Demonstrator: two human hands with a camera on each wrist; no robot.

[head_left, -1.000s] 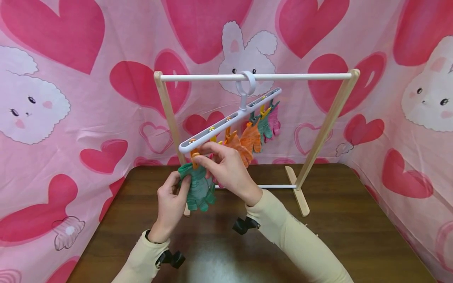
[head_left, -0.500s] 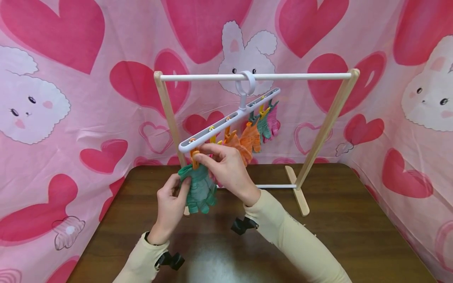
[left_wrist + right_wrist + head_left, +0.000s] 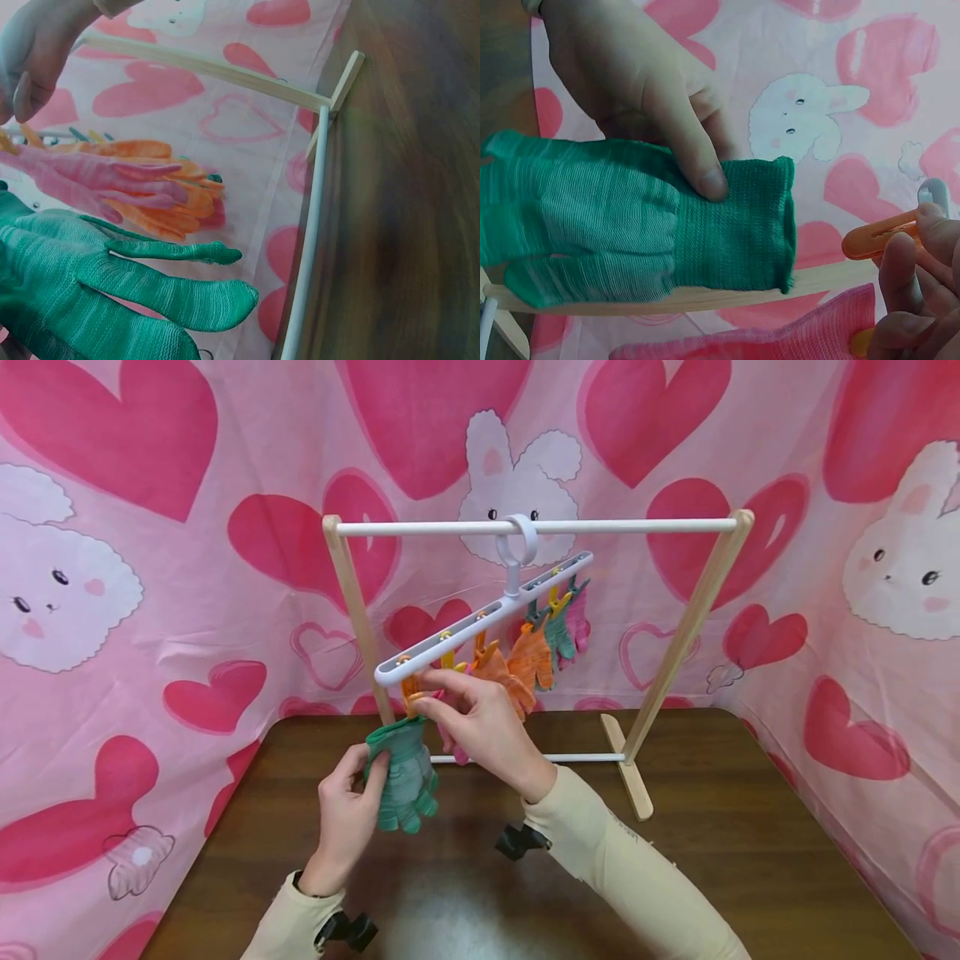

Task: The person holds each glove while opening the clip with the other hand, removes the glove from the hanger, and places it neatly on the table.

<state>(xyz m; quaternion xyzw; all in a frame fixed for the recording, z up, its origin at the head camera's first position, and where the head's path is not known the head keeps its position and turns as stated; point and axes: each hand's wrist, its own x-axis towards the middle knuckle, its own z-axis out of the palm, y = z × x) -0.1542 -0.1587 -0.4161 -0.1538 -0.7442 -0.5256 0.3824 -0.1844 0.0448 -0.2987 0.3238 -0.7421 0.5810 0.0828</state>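
Down and to the left, away from the orange clip [image 3: 409,685], the green glove [image 3: 407,777] and left hand [image 3: 347,810] have moved since the earlier frame; the glove's cuff now stands free of the clip. Left fingers and thumb pinch that cuff; the right hand [image 3: 489,727] has its fingers clamped on the clip, at the near left end of the white hanger [image 3: 512,603]. From those right fingers the glove lies just below and left, above the bench [image 3: 720,835], cuff uppermost, its long axis running down and slightly right; the left hand is nearer it. Its knit is ribbed at the cuff, paler below, limp; the clip looks smooth, slim and round-ended.
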